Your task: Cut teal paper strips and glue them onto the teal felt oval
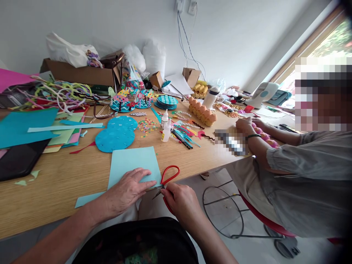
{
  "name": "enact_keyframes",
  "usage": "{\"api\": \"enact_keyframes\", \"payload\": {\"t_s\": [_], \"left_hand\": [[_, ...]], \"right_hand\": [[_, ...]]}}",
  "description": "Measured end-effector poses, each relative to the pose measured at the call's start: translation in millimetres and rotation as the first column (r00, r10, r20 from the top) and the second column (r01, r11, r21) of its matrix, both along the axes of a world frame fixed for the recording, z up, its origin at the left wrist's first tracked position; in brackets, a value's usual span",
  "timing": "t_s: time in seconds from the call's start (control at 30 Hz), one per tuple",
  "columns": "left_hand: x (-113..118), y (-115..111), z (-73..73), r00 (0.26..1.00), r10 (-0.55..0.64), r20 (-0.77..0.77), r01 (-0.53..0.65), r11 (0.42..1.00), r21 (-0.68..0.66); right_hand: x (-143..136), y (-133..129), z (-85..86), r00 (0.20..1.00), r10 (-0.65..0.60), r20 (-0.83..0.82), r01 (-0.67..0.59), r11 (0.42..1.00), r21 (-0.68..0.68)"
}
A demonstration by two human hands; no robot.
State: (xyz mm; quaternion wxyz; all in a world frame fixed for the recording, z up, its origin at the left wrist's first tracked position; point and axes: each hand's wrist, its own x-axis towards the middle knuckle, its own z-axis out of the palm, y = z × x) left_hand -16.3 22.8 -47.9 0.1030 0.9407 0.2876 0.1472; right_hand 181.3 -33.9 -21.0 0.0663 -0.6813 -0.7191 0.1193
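My left hand (131, 189) lies on a light blue sheet of paper (132, 159) at the table's near edge, its fingers stretched out over it. In my right hand (183, 201) is a pair of red-handled scissors (171, 168), just beyond the paper's right corner. The blades are apart and point left, below the sheet's near edge. One red handle loop stands up above the hand; my palm partly covers the other. A narrow light blue paper strip (89, 199) pokes out left of the sheet, partly behind my left forearm.
Blue scalloped cutouts (115, 136), glue bottles (166, 130), pencils (182, 139) and confetti (147, 125) lie beyond the sheet. Coloured paper (24, 126) and a dark phone-like slab (23, 161) are left. At right, a seated person's hands (244, 125) hold a pink egg-carton strip (265, 136).
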Motion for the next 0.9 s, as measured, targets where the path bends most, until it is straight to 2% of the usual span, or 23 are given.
{"api": "enact_keyframes", "payload": {"t_s": [0.3, 0.53, 0.73, 0.9], "left_hand": [[2, 1, 4.4, 0.999, -0.007, -0.036, 0.007, 1.000, 0.000], [2, 0, 3.2, 0.998, 0.005, -0.055, -0.005, 1.000, 0.002], [4, 0, 1.8, 0.997, 0.021, -0.078, -0.022, 1.000, -0.010], [-8, 4, 4.6, 0.999, -0.032, -0.004, 0.031, 0.997, -0.077]], "right_hand": [[-3, -3, 3.0, 1.000, 0.002, 0.006, -0.002, 1.000, -0.008], [-7, -2, -1.5, 1.000, 0.014, -0.003, -0.014, 0.999, 0.042], [-10, -6, 5.1, 1.000, 0.004, 0.005, -0.004, 1.000, -0.020], [-12, -4, 7.3, 1.000, -0.009, 0.009, 0.010, 0.999, -0.047]]}}
